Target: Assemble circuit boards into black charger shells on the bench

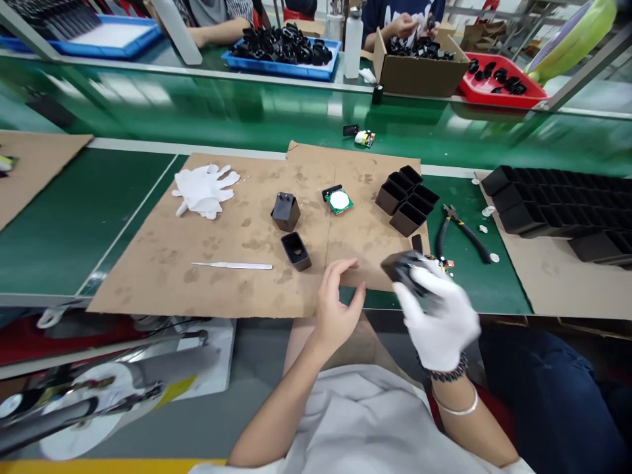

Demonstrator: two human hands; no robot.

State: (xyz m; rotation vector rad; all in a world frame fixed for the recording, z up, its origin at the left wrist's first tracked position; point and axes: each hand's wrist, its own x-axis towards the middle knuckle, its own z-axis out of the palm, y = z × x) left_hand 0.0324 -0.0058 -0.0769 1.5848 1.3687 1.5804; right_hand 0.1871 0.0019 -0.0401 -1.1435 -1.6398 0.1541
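My left hand (338,306) is bare and held over the near edge of the cardboard, thumb and fingers apart, with nothing in it. In a white glove, my right hand (442,316) grips a black plastic housing (397,266), blurred by motion. Just beyond that hand lie a small flat black piece (417,243) and a partly covered circuit board (447,263). A black plug adapter case (285,212) with prongs up stands by an open black case (296,251). Farther right sits a green circuit board (339,199) with a white disc.
Tweezers (232,266) and a white glove (205,191) lie on the cardboard (158,257). Several open black housings (407,201) stand right, near cutters (461,234). Rows of housings (557,201) fill the far right. Two people work across the green conveyor (222,115).
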